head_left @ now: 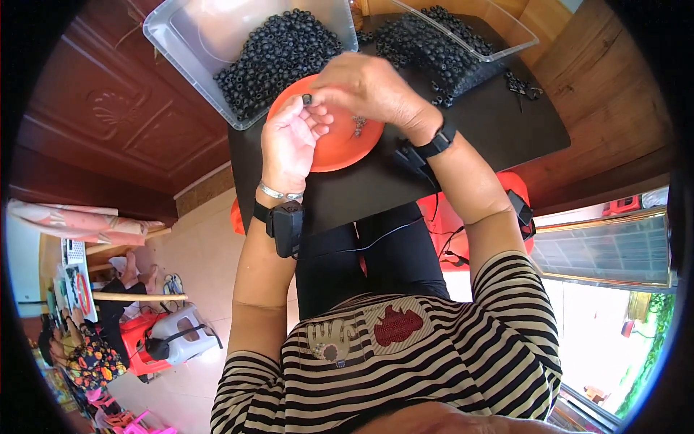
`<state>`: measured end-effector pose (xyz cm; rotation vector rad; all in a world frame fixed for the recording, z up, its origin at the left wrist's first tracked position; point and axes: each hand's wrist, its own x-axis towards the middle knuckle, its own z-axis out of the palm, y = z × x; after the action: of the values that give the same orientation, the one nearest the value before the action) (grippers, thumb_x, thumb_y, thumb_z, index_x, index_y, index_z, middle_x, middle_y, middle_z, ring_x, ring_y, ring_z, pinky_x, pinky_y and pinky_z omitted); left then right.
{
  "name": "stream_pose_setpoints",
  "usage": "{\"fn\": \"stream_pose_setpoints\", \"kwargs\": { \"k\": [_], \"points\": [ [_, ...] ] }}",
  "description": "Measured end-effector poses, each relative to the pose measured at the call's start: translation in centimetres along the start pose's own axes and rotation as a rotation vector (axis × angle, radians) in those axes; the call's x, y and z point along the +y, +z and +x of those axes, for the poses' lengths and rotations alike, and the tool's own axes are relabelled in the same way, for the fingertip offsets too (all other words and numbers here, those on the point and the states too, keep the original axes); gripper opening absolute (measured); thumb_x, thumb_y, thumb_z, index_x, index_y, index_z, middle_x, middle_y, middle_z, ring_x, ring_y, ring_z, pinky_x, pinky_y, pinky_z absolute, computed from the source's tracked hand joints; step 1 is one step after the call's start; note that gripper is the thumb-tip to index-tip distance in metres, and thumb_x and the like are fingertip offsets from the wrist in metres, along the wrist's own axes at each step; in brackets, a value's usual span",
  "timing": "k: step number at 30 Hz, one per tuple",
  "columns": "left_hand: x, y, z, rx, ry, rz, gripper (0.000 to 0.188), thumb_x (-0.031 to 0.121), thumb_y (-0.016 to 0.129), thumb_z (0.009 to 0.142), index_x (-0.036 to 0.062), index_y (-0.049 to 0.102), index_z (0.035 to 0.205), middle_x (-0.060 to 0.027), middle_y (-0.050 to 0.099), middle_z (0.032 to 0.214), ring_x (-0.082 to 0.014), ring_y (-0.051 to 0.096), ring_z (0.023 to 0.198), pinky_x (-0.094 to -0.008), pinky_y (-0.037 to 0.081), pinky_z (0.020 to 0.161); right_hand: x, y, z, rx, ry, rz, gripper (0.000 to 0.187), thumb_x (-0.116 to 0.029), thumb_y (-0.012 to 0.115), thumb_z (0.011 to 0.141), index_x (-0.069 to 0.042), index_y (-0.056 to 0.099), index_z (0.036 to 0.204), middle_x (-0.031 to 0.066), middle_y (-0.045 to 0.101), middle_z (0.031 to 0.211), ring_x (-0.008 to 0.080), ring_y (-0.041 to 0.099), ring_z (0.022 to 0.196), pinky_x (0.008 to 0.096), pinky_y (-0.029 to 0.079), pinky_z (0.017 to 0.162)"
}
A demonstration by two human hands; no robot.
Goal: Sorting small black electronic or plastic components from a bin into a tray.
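Observation:
Palm up over an orange bowl [334, 155], my left hand [290, 137] pinches a small black cylindrical part [307, 99] between thumb and forefinger. The other left fingers curl loosely. My right hand [369, 87] comes in from the right, back of the hand up, fingers bent and pinched together beside that part. What they hold, if anything, is hidden. Small metal pieces [358, 124] lie in the bowl under my right hand.
A clear bin [189, 65] of black parts stands beyond the bowl, a second clear bin [491, 54] to its right. Loose parts and a dark tool [522, 88] lie at the right of the dark table [340, 206]. A cable [361, 249] runs between my wrist devices. Another person [79, 347] sits far left.

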<state>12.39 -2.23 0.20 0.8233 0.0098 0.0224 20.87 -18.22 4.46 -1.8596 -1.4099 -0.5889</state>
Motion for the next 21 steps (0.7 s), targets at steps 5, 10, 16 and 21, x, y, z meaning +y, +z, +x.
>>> {"fn": "stream_pose_setpoints", "kwargs": {
  "k": [5,10,16,21],
  "points": [
    [-0.2,-0.2,0.3,0.086,0.000,0.000,0.021,0.024,0.050,0.090,0.0044,0.058,0.090,-0.0066,0.062,0.081,-0.0210,0.061,0.074,-0.0297,0.046,0.066,6.7,-4.0,-2.2,-0.311,0.528,-0.625,0.017,-0.021,0.057,0.077,-0.010,0.067,0.084,0.0133,0.065,0.081,0.0335,0.061,0.080,0.0434,0.049,0.070],
    [-0.1,-0.3,0.2,0.097,-0.002,-0.006,0.021,0.024,0.050,0.089,0.0043,0.058,0.089,-0.0069,0.061,0.079,-0.0214,0.062,0.073,-0.0298,0.046,0.066,9.9,-4.2,-3.8,-0.449,0.628,-0.642,0.013,-0.013,0.060,0.071,-0.010,0.067,0.082,0.0172,0.064,0.079,0.0360,0.061,0.079,0.0438,0.049,0.070],
    [-0.3,-0.4,0.3,0.100,0.001,-0.001,0.022,0.025,0.051,0.089,0.0040,0.057,0.088,-0.0078,0.061,0.079,-0.0214,0.061,0.073,-0.0293,0.046,0.065,10.2,-2.9,-3.8,-0.506,0.642,-0.630,0.011,-0.007,0.061,0.068,-0.007,0.067,0.077,0.0171,0.064,0.078,0.0355,0.061,0.079,0.0428,0.049,0.070],
    [-0.4,-0.1,0.2,0.076,0.003,0.001,0.023,0.026,0.051,0.088,0.0037,0.057,0.089,-0.0081,0.062,0.080,-0.0211,0.061,0.073,-0.0289,0.046,0.065,11.1,-2.5,-4.1,-0.474,0.597,-0.623,0.012,-0.007,0.060,0.069,-0.006,0.067,0.079,0.0164,0.065,0.082,0.0357,0.061,0.079,0.0431,0.048,0.070]
  ]
}}
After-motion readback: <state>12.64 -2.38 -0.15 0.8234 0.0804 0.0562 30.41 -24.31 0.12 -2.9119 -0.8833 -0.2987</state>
